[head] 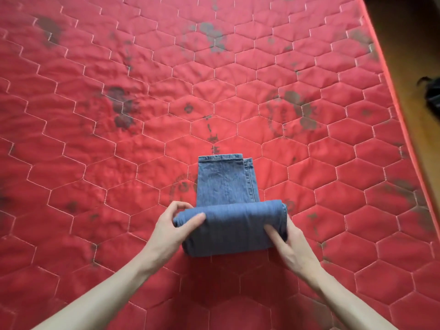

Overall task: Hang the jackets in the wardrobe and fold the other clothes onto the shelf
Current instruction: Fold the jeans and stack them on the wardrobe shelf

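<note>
A pair of blue jeans (228,186) lies on the red quilted mattress (119,139), rolled up from the near end into a thick bundle, with the leg hems still flat and pointing away from me. My left hand (173,229) grips the left end of the roll, thumb on top and fingers curled behind it. My right hand (288,244) holds the right end, thumb lying across the top of the roll and fingers wrapped round its side.
The mattress has dark stains and hexagon stitching and fills most of the view. Its right edge (400,110) runs diagonally beside a wooden floor, where a black object (432,96) lies.
</note>
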Demonstrator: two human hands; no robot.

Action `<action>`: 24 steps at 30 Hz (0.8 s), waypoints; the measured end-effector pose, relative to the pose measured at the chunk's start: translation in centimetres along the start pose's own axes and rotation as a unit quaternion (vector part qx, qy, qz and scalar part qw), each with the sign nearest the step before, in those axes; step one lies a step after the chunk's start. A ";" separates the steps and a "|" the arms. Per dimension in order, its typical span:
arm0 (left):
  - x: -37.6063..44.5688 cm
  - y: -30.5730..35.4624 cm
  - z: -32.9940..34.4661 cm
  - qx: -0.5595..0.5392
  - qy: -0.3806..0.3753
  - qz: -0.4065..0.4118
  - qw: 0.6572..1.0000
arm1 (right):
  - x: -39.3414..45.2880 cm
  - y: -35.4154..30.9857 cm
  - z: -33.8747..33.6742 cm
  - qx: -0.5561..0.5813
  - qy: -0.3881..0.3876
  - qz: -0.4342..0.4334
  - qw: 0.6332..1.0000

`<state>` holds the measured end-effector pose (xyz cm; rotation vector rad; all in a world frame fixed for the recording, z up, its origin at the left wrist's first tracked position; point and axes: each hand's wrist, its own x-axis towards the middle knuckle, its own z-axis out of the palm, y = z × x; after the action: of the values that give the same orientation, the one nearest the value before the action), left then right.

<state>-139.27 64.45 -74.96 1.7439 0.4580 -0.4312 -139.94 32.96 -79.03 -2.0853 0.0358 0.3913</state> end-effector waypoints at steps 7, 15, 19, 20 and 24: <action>0.3 -3.5 2.8 0.002 0.006 -0.022 1.000 | 2.9 -0.7 2.2 0.040 0.062 0.050 0.996; 4.5 -3.4 2.6 0.091 0.039 -0.057 0.993 | 5.6 0.4 4.8 -0.077 0.174 0.109 0.976; 4.7 -2.2 3.6 0.164 0.100 -0.070 0.979 | 6.2 0.4 4.9 -0.153 0.234 0.059 0.958; 4.6 -1.9 3.7 0.184 0.103 -0.076 0.974 | 5.9 0.5 4.4 -0.180 0.229 0.018 0.957; 4.4 -0.8 4.1 0.251 0.105 -0.109 0.956 | 4.1 1.8 2.0 -0.244 0.042 -0.156 0.956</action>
<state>-136.14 60.91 -78.76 2.2539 0.7454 -0.5555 -136.90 34.29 -82.64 -2.5401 -0.3707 0.1202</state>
